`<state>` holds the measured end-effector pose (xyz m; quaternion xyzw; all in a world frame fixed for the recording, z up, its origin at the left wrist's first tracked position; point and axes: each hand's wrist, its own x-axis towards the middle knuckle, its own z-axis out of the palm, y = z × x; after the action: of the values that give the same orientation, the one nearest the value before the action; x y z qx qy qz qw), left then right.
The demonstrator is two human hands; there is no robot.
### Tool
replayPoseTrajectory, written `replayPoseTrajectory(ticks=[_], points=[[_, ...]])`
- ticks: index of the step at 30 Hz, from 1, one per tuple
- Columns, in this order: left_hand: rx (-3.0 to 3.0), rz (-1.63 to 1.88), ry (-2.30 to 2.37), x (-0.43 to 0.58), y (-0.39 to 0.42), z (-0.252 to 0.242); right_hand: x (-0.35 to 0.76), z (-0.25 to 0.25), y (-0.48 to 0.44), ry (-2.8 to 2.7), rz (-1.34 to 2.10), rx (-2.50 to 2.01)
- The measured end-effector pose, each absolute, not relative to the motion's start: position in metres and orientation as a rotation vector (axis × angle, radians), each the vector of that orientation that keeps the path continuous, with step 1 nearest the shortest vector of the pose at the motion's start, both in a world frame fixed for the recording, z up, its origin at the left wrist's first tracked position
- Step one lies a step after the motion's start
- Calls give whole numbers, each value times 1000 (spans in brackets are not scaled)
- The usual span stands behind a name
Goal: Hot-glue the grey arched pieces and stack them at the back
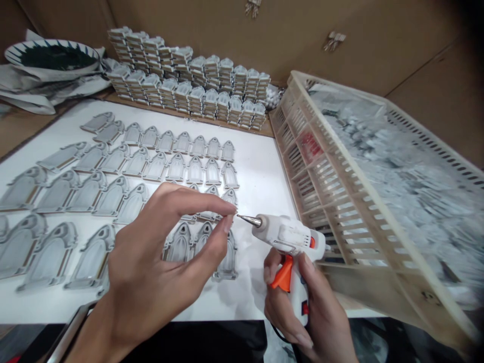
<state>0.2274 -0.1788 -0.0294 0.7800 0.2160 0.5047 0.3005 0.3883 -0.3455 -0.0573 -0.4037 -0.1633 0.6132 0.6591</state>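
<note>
- Crate (378, 287), right side of the frame: pale, slatted plastic; I see it filled with clear plastic bags (416, 196) of whitish pieces, and something red (310, 146) showing through its wall.
- Dish (56, 74), upper left: white, blue strokes around the rim, holding a dark green mass (56, 57); crumpled pale cloth or paper (30, 91) beneath.
- Stacked pieces (181, 75), upper centre: layered columns in two rows, white and brown edges; small white balls (271, 98) at their right end.
- Arched frames (49, 252), left to centre: grey-white, pointed tops, raised borders, smooth inner panels, laid in rows on a white sheet (260, 166).
- Glue gun (289, 232), right of centre: white plastic body, orange trigger, tapered metal nozzle pointing left.
- Right hand (325, 312), lower right: I have it wrapped around the glue gun's handle, fingers at the trigger.
- Left hand (166, 257), lower centre: thumb and index tips pinched close beside the nozzle tip, above the frames; I cannot tell what, if anything, they grip.
</note>
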Motion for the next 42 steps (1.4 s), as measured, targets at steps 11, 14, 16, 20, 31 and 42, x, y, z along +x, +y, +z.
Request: replayPoseTrajectory(ticks=[11, 14, 16, 20, 31, 42], points=[[2129, 1311, 641, 228, -180, -24, 389, -59, -344, -392, 1371, -924], [2127, 1309, 633, 229, -180, -23, 390, -58, -344, -396, 1380, -965], [2124, 1328, 619, 229, -180, -24, 391, -57, -344, -399, 1400, -968], [2138, 1328, 638, 229, -180, -25, 391, -59, -344, -399, 1388, -945], [2117, 1333, 600, 230, -180, -26, 388, -51, -343, -357, 1375, -1024], [2072, 1326, 599, 228, -181, -27, 388, -50, -342, -349, 1384, -996]])
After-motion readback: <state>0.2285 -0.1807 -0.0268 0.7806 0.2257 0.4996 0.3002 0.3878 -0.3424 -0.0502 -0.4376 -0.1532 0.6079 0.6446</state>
